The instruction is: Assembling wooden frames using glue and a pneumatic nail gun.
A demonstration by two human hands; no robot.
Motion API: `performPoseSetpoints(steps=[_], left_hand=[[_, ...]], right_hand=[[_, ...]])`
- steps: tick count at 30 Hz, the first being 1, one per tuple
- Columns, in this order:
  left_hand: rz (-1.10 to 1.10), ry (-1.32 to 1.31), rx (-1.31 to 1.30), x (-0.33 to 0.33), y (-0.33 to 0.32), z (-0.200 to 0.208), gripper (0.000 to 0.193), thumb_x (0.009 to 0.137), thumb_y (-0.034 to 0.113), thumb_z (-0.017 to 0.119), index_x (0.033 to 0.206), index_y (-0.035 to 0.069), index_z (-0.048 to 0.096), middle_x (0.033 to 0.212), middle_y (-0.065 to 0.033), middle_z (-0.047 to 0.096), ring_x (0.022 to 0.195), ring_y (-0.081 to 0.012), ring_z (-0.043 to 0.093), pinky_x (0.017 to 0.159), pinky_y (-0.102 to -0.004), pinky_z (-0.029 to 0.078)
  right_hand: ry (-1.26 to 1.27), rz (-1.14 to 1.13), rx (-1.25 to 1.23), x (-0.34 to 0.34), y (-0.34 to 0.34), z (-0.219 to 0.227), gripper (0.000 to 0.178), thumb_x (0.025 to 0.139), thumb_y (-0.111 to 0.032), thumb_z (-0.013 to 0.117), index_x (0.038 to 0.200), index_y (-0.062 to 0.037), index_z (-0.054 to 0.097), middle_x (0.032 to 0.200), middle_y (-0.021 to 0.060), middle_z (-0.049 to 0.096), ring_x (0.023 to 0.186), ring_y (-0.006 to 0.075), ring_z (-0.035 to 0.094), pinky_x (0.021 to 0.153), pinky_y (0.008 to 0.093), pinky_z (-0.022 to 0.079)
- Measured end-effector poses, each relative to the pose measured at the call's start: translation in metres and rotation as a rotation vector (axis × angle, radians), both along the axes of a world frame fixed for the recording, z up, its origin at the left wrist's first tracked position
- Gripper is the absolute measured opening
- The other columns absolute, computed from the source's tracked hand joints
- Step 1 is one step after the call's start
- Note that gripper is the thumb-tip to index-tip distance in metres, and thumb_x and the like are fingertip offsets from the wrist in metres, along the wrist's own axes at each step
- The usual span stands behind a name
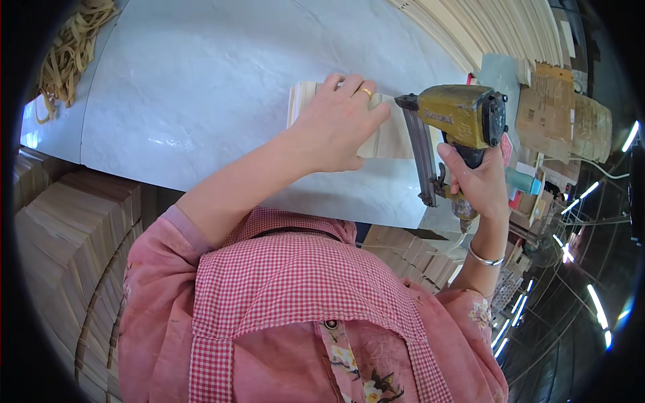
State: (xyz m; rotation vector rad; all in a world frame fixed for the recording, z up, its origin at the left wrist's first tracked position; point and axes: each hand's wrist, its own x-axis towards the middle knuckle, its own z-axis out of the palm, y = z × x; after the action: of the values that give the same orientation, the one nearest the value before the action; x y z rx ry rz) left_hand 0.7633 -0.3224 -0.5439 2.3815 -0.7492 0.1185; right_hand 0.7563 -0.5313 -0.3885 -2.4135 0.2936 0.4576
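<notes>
My right hand [474, 178] is wrapped round the handle of a yellow and black pneumatic staple gun [449, 115], raised near the table's right end. Its long dark magazine [418, 151] slants downward, and the nose is just right of the wood. My left hand [341, 124], with a ring on one finger, lies over a small piece of pale wood [390, 141] and grips it against the table. Light strips [297, 101] show at the wood's left edge. The hand hides the middle of the piece, so how its parts join cannot be seen.
The pale marbled table [181, 87] holds long wooden strips [497, 33] at the far right and tan bands [74, 50] at the far left. Stacked wood [74, 228] stands at lower left. Cardboard [547, 107] and a blue-green bottle [523, 181] are at right.
</notes>
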Motion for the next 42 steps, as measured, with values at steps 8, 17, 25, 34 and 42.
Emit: performPoseSetpoints(steps=[8, 17, 25, 34, 42], left_hand=[[0.0, -0.052, 0.012, 0.002, -0.001, -0.001, 0.05, 0.06, 0.025, 0.085, 0.102, 0.008, 0.065, 0.116, -0.015, 0.058, 0.106, -0.0283, 0.05, 0.094, -0.0402, 0.038], [-0.011, 0.036, 0.038, 0.003, 0.0, 0.002, 0.055, 0.058, 0.028, 0.085, 0.104, 0.007, 0.062, 0.124, -0.0144, 0.054, 0.11, -0.0297, 0.047, 0.096, -0.0399, 0.038], [0.002, -0.008, 0.028, 0.002, 0.0, -0.001, 0.055, 0.059, 0.028, 0.085, 0.104, 0.007, 0.062, 0.124, -0.0146, 0.056, 0.109, -0.029, 0.047, 0.094, -0.0388, 0.039], [-0.018, -0.113, -0.036, 0.001, 0.0, -0.009, 0.062, 0.062, 0.031, 0.085, 0.113, 0.006, 0.061, 0.122, -0.017, 0.058, 0.11, -0.0313, 0.052, 0.097, -0.0418, 0.04], [-0.025, 0.004, 0.01, 0.003, 0.023, 0.014, 0.073, 0.065, 0.037, 0.084, 0.127, 0.008, 0.06, 0.127, -0.0208, 0.058, 0.115, -0.0343, 0.056, 0.1, -0.0424, 0.043]], right_hand=[[0.042, 0.025, -0.005, 0.004, 0.005, -0.001, 0.031, 0.086, -0.02, 0.08, 0.101, 0.0042, 0.067, 0.063, 0.0043, 0.061, 0.044, 0.01, 0.049, 0.041, 0.024, 0.04], [0.104, 0.026, -0.006, 0.015, 0.003, 0.003, 0.031, 0.086, -0.021, 0.081, 0.099, 0.0039, 0.066, 0.064, 0.0042, 0.061, 0.044, 0.01, 0.05, 0.041, 0.0228, 0.041], [0.183, 0.186, -0.089, 0.047, -0.001, 0.013, 0.033, 0.085, -0.024, 0.081, 0.095, 0.0033, 0.065, 0.062, 0.0031, 0.059, 0.042, 0.0105, 0.048, 0.04, 0.0214, 0.04], [-0.048, -0.085, -0.074, 0.003, -0.028, 0.002, 0.033, 0.084, -0.025, 0.08, 0.093, 0.0035, 0.064, 0.067, 0.0046, 0.061, 0.042, 0.0115, 0.047, 0.04, 0.0233, 0.038], [-0.254, -0.196, -0.247, -0.076, -0.143, -0.06, 0.039, 0.088, -0.016, 0.067, 0.122, 0.0001, 0.058, 0.088, 0.0134, 0.068, 0.071, 0.0217, 0.065, 0.066, 0.0339, 0.053]])
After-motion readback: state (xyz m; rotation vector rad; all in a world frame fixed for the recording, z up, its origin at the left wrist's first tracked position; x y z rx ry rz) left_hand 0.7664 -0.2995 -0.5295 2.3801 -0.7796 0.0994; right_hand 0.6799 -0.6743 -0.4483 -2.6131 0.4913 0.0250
